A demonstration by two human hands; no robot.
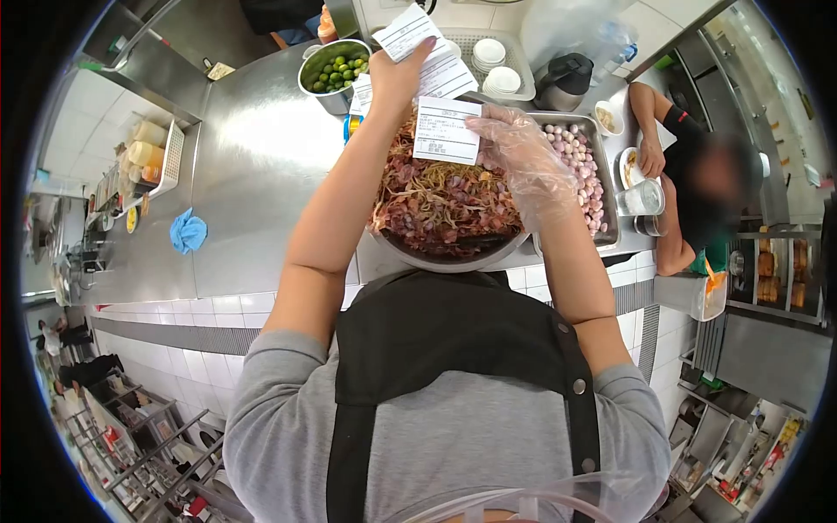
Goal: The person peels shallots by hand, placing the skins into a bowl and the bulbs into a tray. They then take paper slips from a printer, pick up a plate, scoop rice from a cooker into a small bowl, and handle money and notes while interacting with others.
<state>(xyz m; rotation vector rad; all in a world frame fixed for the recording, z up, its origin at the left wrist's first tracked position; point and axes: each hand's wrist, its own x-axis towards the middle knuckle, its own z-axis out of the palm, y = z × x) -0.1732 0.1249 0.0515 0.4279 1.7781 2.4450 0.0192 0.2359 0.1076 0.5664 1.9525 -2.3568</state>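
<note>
My bare left hand (398, 80) pinches a printed paper slip (406, 33) at the top centre, with more slips (447, 77) fanned out beside it. In a clear plastic glove, my right hand (520, 157) grips another printed slip (446, 131) by its right edge. Both hands are over a large round bowl (471, 263) heaped with brownish-red shredded food (445, 196). Right of the bowl, a metal tray (614, 187) holds small pinkish bulbs (580, 166).
A pot of green limes (333, 103) stands behind my left forearm. White dishes (501, 81) fill a basket, with a dark jug (565, 80) beside it. A blue cloth (187, 231) lies at left. Another person (689, 174) leans over plates at right.
</note>
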